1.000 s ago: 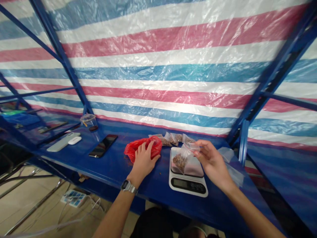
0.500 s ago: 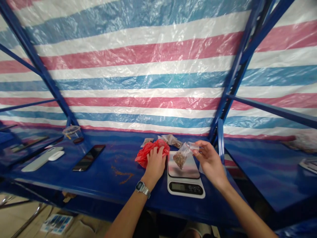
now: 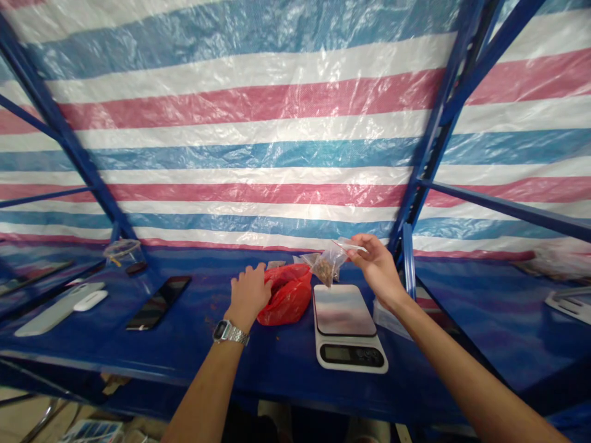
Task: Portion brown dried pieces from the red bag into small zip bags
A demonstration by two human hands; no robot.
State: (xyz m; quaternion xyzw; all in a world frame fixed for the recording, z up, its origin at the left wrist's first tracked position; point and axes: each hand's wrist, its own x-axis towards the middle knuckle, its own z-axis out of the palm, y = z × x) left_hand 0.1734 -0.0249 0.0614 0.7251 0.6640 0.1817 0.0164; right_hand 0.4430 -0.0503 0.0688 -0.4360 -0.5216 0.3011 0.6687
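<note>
A red plastic bag (image 3: 290, 301) lies on the blue table, its mouth partly spread. My left hand (image 3: 249, 292), with a watch on its wrist, is closed on the bag's left edge. Pinched by its top in my right hand (image 3: 376, 264) is a small clear zip bag (image 3: 329, 266) with brown dried bits at the bottom. It hangs above the back left corner of a white kitchen scale (image 3: 347, 326), whose plate bears nothing. Behind the red bag, other small zip bags (image 3: 276, 264) lie partly hidden.
To the left lie a black phone (image 3: 159, 303), a pale phone case (image 3: 55, 311), a white earbud case (image 3: 90, 300) and a clear plastic tub (image 3: 124, 255). Flat clear bags (image 3: 391, 320) lie right of the scale. Blue rack posts (image 3: 415, 178) and a striped sheet (image 3: 258, 141) stand behind.
My right hand has moved the zip bag up and left, away from over the scale plate. My left hand has shifted left, drawing the red bag's mouth wider.
</note>
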